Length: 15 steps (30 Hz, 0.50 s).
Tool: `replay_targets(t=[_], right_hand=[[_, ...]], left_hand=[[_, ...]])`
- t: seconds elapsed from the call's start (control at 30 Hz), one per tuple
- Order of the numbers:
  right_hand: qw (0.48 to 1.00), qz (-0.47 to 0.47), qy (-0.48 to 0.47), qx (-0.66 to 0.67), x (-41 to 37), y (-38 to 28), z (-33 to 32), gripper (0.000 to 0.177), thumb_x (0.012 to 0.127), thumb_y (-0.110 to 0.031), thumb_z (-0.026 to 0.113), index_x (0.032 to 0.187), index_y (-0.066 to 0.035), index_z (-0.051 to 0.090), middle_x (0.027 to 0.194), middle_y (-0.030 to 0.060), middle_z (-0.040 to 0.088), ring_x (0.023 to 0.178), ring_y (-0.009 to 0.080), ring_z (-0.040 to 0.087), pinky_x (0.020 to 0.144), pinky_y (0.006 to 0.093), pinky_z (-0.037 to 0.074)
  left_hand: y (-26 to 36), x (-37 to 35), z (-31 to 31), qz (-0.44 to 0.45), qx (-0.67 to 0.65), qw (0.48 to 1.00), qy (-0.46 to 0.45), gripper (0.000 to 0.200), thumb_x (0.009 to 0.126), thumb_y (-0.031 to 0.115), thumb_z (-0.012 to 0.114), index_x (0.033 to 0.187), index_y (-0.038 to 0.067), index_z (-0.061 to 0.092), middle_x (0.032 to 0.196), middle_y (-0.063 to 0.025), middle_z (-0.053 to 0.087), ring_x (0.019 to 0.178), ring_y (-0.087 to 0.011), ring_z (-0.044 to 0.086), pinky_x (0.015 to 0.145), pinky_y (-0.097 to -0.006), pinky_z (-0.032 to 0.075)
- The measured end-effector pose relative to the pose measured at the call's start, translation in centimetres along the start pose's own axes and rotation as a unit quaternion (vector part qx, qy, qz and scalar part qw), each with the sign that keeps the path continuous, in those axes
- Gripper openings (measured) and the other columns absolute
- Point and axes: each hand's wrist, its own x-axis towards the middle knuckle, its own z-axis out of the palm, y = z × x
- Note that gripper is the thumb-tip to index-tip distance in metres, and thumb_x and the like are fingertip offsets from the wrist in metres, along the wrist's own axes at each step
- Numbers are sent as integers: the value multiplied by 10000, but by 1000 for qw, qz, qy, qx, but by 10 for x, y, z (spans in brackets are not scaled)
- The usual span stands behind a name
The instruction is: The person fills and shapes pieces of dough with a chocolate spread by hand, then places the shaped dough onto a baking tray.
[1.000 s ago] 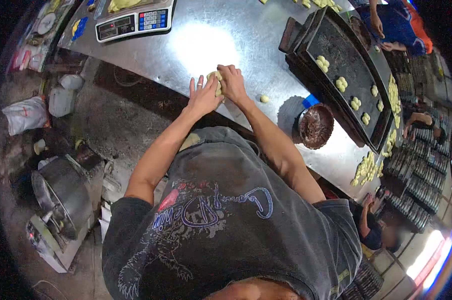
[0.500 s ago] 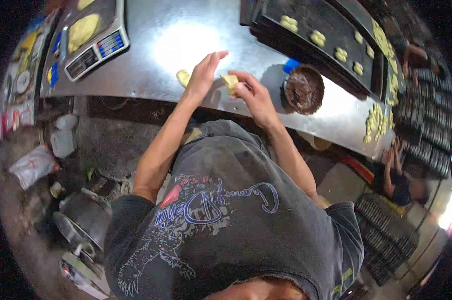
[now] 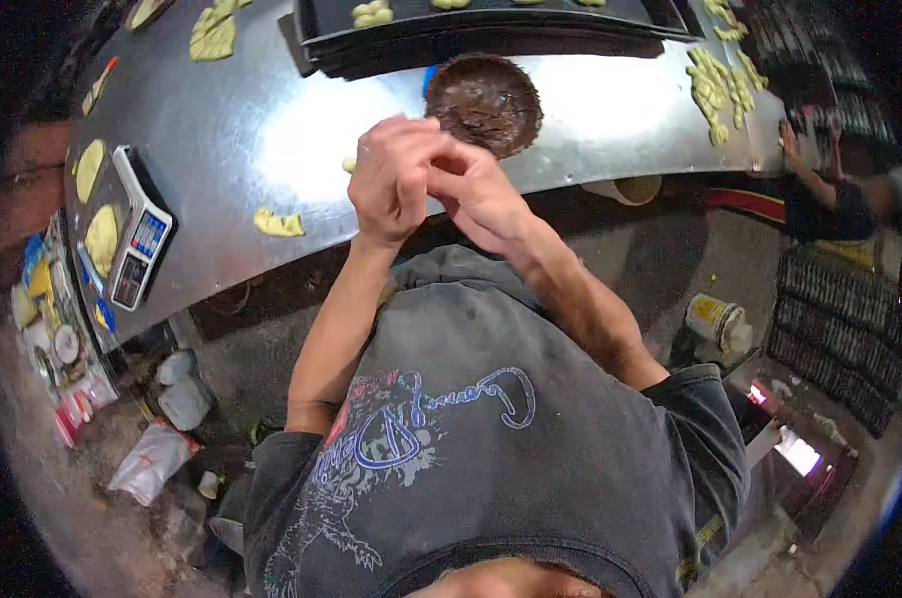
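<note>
My left hand and my right hand are brought together over the table's near edge, fingers curled and touching. The piece of dough seen in my right hand earlier is now hidden by the fingers. A small bit of pale dough shows just beside my left hand, on the metal table. Farther left lies a longer, uneven strip of dough. Right behind my hands stands a round bowl of dark brown paste.
A digital scale with dough on it sits at the left. Dark trays with shaped dough pieces stand at the back. More dough strips lie on the right, near another person's arms. A white bucket is on the floor.
My view has turned to the right, so the scale and bowl appear farther left. My hands, apart before with dough showing in the right one, have come together with fingers curled.
</note>
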Motion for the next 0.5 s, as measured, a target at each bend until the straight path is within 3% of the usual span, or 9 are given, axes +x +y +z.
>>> replay_targets(t=[0.03, 0.17, 0.2, 0.27, 0.3, 0.37, 0.4, 0.43, 0.5], right_hand=[[999, 24, 9, 37, -6, 3, -15, 239, 943, -52, 654, 1177, -12, 628, 1060, 49, 664, 952, 130, 640, 848, 286, 525], [990, 102, 50, 80, -21, 7, -68, 151, 970, -40, 533, 1090, -17, 621, 1019, 54, 660, 925, 146, 651, 798, 306, 532], [992, 111, 52, 15, -17, -2, -78, 132, 976, -89, 563, 1062, -30, 643, 1005, 47, 665, 913, 152, 655, 778, 323, 525], [966, 72, 28, -246, 13, -9, -118, 145, 981, -160, 588, 1027, -42, 659, 969, 45, 680, 907, 156, 659, 765, 346, 516], [938, 24, 32, -346, 35, -13, -140, 166, 981, -197, 601, 1008, -46, 663, 961, 59, 691, 914, 175, 665, 754, 342, 509], [856, -49, 66, -511, 72, -27, -165, 189, 979, -228, 605, 1025, -50, 649, 957, 93, 705, 937, 227, 672, 784, 373, 486], [808, -76, 97, -577, 87, -35, -169, 192, 978, -221, 596, 1060, -51, 631, 962, 113, 708, 952, 261, 672, 827, 409, 472], [747, -114, 81, -650, 104, -35, -178, 190, 976, -207, 586, 1087, -56, 614, 970, 120, 709, 962, 281, 668, 859, 446, 445], [601, -191, 53, -774, 131, -21, -204, 203, 972, -179, 567, 1140, -66, 582, 988, 134, 712, 980, 320, 659, 923, 521, 393]], left_hand=[[3, -3, 12, -10, -6, 1000, 1, 290, 1032, 246, 520, 916, 43, 691, 881, -69, 721, 907, -306, 710, 880, -450, 525], [7, -51, 60, -86, -72, 991, -66, 415, 933, 400, 692, 1166, 63, 632, 1160, -130, 686, 1110, -348, 648, 946, -441, 501], [6, -65, 67, -114, -63, 985, -111, 520, 918, 408, 705, 1282, 59, 577, 1347, -167, 579, 1276, -352, 535, 1042, -464, 428], [15, -75, 81, -178, 99, 968, -149, 681, 913, 410, 703, 1440, 69, 439, 1505, -218, 402, 1395, -364, 390, 1121, -474, 333], [18, -84, 84, -236, 132, 947, -174, 842, 972, 464, 623, 1582, 83, 185, 1613, -216, 225, 1455, -383, 297, 1190, -487, 241], [9, -114, 97, -455, 15, 886, -85, 865, 986, 499, 583, 1593, 70, 142, 1629, -218, 176, 1471, -393, 269, 1203, -488, 195], [5, -121, 101, -550, -46, 833, -36, 876, 993, 516, 563, 1599, 64, 120, 1637, -219, 152, 1479, -398, 255, 1210, -489, 172], [16, -99, 100, -651, -150, 744, 19, 940, 997, 616, 475, 1601, 28, 58, 1630, -224, 188, 1502, -389, 208, 1225, -466, 120], [-10, -126, 98, -700, -247, 669, 45, 974, 993, 658, 430, 1599, 10, 29, 1617, -225, 232, 1500, -369, 230, 1224, -442, 143]])
